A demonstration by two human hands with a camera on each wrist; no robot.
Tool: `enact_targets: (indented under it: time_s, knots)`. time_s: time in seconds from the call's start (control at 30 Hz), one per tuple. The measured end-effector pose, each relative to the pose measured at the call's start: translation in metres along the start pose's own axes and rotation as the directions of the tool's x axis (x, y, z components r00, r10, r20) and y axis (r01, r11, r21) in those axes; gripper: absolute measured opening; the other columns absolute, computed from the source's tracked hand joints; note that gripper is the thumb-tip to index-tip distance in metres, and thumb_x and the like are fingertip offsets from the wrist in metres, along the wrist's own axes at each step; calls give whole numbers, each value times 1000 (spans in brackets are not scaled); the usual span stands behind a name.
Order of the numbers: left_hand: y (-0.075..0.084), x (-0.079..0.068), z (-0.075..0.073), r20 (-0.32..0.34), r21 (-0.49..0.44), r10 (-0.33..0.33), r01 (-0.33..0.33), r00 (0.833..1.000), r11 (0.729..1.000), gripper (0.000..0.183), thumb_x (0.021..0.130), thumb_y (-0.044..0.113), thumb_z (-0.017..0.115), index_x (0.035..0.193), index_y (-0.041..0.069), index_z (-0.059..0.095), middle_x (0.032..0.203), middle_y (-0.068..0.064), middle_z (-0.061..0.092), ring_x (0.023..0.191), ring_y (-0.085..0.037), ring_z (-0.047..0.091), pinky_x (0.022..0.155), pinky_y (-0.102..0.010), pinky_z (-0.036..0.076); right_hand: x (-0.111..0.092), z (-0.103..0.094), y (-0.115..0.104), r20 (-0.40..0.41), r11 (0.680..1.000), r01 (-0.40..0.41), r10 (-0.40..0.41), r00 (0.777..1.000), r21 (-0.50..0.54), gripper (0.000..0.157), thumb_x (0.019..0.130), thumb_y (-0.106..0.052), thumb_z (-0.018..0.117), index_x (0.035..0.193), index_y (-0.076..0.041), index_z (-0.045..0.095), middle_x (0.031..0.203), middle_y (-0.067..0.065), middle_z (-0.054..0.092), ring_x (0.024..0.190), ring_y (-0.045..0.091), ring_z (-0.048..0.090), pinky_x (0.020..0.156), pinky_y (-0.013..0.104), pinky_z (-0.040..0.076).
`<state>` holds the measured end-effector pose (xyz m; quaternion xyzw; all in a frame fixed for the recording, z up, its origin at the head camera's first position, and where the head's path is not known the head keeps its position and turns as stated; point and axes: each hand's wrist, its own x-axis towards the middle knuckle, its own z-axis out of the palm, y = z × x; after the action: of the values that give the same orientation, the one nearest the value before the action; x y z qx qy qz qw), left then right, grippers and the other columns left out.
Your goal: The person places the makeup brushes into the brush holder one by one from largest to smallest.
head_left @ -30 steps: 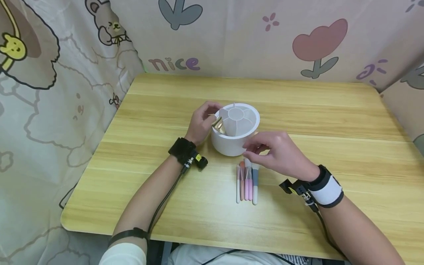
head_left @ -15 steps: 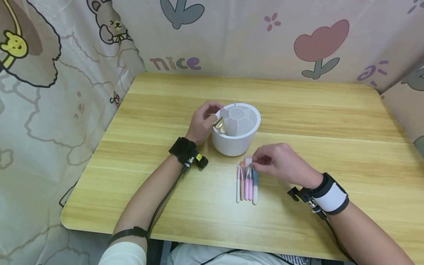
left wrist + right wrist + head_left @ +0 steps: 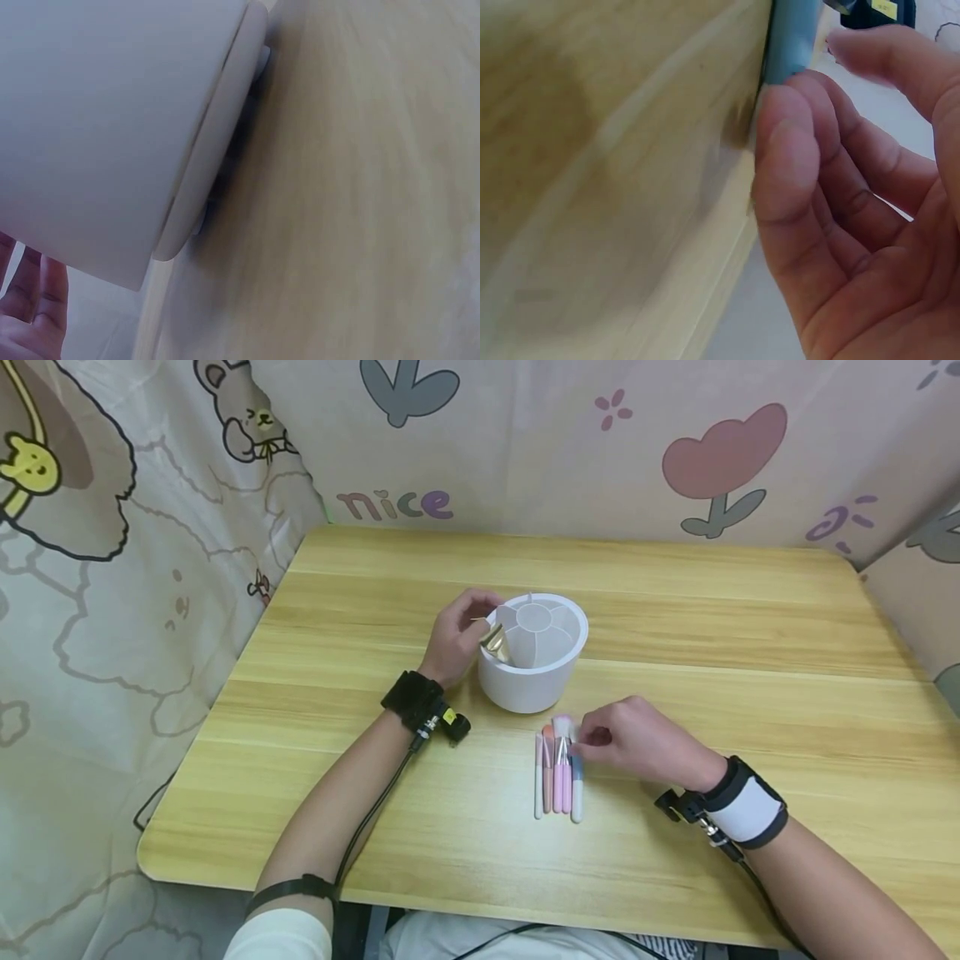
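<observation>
My left hand (image 3: 455,639) grips the left side of a round white divided organizer (image 3: 531,689), thumb near its front rim and fingers behind. A gold-coloured item (image 3: 497,645) sits in a left compartment; its kind is hard to tell. In front of the organizer lies a row of several makeup brushes (image 3: 557,777), with pink, white and blue handles. At the row's right end, my right hand (image 3: 637,739) touches the blue-and-white brush (image 3: 577,789). In the right wrist view, its bent fingertips (image 3: 784,157) meet the blue part (image 3: 789,37), while the thumb (image 3: 885,56) stands apart from it.
Both hands work over a light wooden table (image 3: 375,610). A patterned curtain (image 3: 525,452) hangs behind the table and at its left. Cables run from the black wrist cameras along both forearms.
My right hand has drawn back from the organizer's front, down to the right end of the brush row, and its fingers have come closer together. The left hand and organizer stay in place.
</observation>
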<state>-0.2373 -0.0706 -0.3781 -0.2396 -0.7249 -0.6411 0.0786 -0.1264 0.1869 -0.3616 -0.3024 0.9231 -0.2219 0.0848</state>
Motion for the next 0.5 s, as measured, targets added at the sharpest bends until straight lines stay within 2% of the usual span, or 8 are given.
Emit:
enact_targets:
  time_s: [0.17,0.2,0.43,0.5]
  knots:
    - [27,-5,-1,16,7,-6,6,1000,1000,30,85,-3,46,114,-10,55,111,-23,59,104,-31,57,93,-32,47,-1,2,0,32,999,-38,38,999,-12,20,83,-32,72,68,-26,59,56,-15,46,49,-1,39,43,17,32]
    - [27,-5,-1,15,7,-8,8,1000,1000,31,85,-3,46,114,-11,54,112,-23,59,104,-31,57,94,-33,47,-1,2,1,32,999,-43,43,999,-13,21,83,-32,72,67,-25,59,55,-15,45,49,-2,39,43,17,31]
    - [-6,1,0,11,-18,-10,10,1000,1000,31,86,1,48,116,-4,56,113,-17,60,105,-26,57,95,-32,46,-1,0,2,49,995,-101,100,994,15,21,83,-33,72,67,-26,60,56,-14,47,48,0,37,42,18,30]
    - [-10,2,0,7,-19,-9,9,1000,1000,31,86,3,48,115,-2,57,112,-15,61,104,-23,57,95,-32,46,-1,-1,3,52,992,-126,125,991,18,19,82,-34,72,69,-26,61,57,-13,49,48,1,38,42,19,31]
